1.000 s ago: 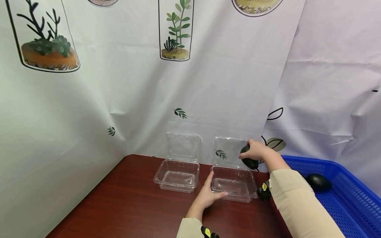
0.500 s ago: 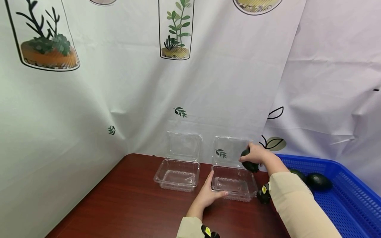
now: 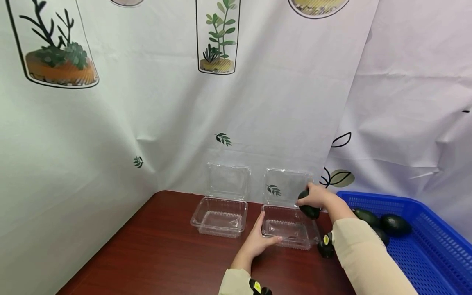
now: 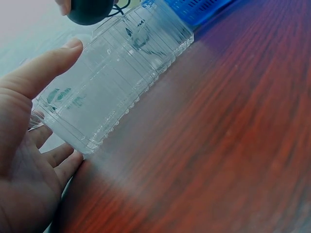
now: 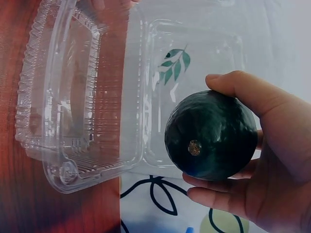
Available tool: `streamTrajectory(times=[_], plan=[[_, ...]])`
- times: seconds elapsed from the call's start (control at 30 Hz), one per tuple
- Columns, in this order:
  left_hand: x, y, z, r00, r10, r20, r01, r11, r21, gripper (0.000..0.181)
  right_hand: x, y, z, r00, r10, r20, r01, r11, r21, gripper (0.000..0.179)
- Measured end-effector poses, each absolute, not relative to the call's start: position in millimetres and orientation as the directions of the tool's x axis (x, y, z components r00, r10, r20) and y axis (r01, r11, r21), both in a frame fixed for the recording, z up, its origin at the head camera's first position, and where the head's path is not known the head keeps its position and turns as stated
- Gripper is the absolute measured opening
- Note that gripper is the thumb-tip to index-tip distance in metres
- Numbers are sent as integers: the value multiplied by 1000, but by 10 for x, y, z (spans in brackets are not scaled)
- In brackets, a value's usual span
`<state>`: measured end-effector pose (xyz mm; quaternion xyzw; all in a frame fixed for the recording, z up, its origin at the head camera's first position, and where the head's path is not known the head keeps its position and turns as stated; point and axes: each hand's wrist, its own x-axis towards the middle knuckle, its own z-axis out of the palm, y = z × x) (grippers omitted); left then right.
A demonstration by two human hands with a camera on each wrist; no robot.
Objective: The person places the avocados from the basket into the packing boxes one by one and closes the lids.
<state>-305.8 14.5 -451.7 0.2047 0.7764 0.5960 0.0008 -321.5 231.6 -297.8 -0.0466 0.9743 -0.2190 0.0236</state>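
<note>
My right hand (image 3: 320, 197) grips a dark green avocado (image 3: 309, 211) over the back right corner of a clear plastic clamshell box (image 3: 295, 242). The right wrist view shows thumb and fingers round the avocado (image 5: 214, 138), its stem end facing the camera. That box stands on the table with its lid (image 3: 287, 187) raised upright behind. My left hand (image 3: 256, 243) touches the box's front left corner, thumb along the front and fingers at the left side. Those fingers look fairly straight and spread in the left wrist view.
A second clear clamshell box (image 3: 206, 230), lid also raised, stands to the left. At right is a blue perforated basket (image 3: 439, 223) holding several avocados (image 3: 395, 225). A white printed curtain (image 3: 177, 123) hangs behind the dark red wooden table (image 3: 166, 254).
My right hand has lowered the avocado a little toward the right box. As that arm shifted left, more avocados in the basket came into view. The left hand has stayed in place.
</note>
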Motion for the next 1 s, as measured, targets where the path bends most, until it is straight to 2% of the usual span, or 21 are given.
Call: streamTrajectory(times=[0.4, 1.0], plan=[[-3052, 139, -4516, -919, 323, 229, 305, 210, 929, 97, -3224, 2310, -3059, -995, -93, -38, -72, 923, -377, 69], [-3026, 130, -4497, -902, 332, 278, 350, 180, 919, 97, -3210, 2270, -3199, -995, -91, -42, -68, 923, -379, 59]])
